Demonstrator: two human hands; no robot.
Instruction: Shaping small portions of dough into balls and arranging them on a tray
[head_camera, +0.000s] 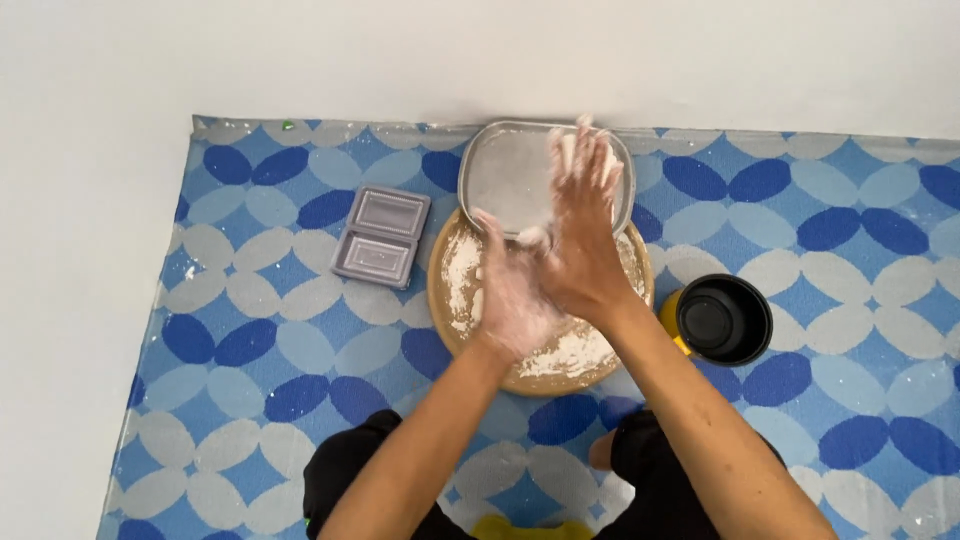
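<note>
— What are the hands doing over the board?

— The left hand (512, 300) and the right hand (583, 235) are pressing palm against palm above the round wooden board (445, 290), both coated in white flour. The right one is lying over the left, its fingers (592, 150) spread out flat, so neither grip is closing on anything I can make out. There may be a bit of dough (533, 236) pinched between the palms, but it is too small to tell.

— And where is the board sitting?

— It is lying on the blue patterned mat (250, 340) on the floor, dusted with flour (575, 352). A grey metal tray (510, 175) is resting partly on its far edge.

— Anything else close by?

— A small grey two-compartment container (381, 236) is sitting just beside the board on the left. A dark pot with a yellow outside (722, 318) is standing near the board on the right.
</note>
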